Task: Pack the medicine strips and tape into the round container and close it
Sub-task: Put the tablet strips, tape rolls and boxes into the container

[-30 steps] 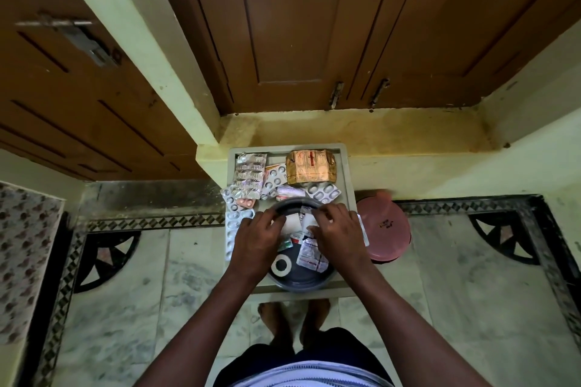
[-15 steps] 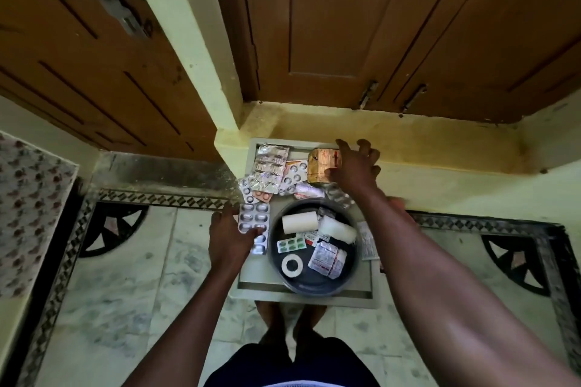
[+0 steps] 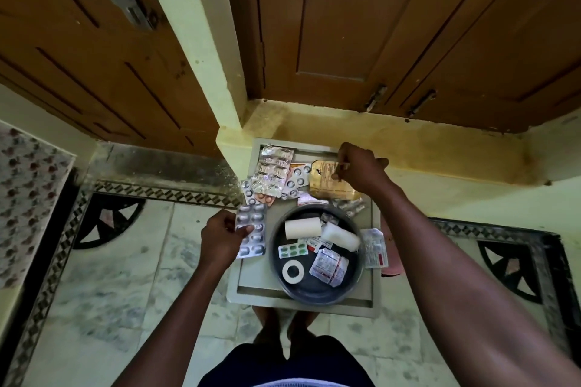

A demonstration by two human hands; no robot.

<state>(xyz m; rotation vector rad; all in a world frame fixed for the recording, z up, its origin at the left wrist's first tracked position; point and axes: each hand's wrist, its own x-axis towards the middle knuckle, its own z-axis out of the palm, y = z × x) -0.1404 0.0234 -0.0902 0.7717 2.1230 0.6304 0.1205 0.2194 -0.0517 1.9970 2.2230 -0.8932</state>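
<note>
head view, nearest first: the left hand (image 3: 221, 237) now pinches a silver blister strip (image 3: 251, 231) by its left edge, lifted at the left side of the small grey table (image 3: 251, 287), where half a second ago the hand was only arriving at it. beside it, on the table's near half, the round container (image 3: 316, 253) stands open and dark, holding the same load as before: a white tape ring (image 3: 292, 271) near the front, a green-pill strip (image 3: 292, 250), a printed foil strip (image 3: 328, 265), a cream roll (image 3: 302, 227) and a white gauze roll (image 3: 341, 236). another strip with a red patch (image 3: 373, 248) leans just outside its right rim. a pink lid (image 3: 391, 269) peeks out past the table's right edge. farther back, the right hand (image 3: 361, 171) has closed its fingers on the upper right edge of the tan packet (image 3: 327, 181), which is now tipped up where earlier the hand lay spread over it; dark print on the packet is too blurred to read. left of that lie loose medicine strips (image 3: 273, 171) in a heap. no lettering anywhere is legible.
</note>
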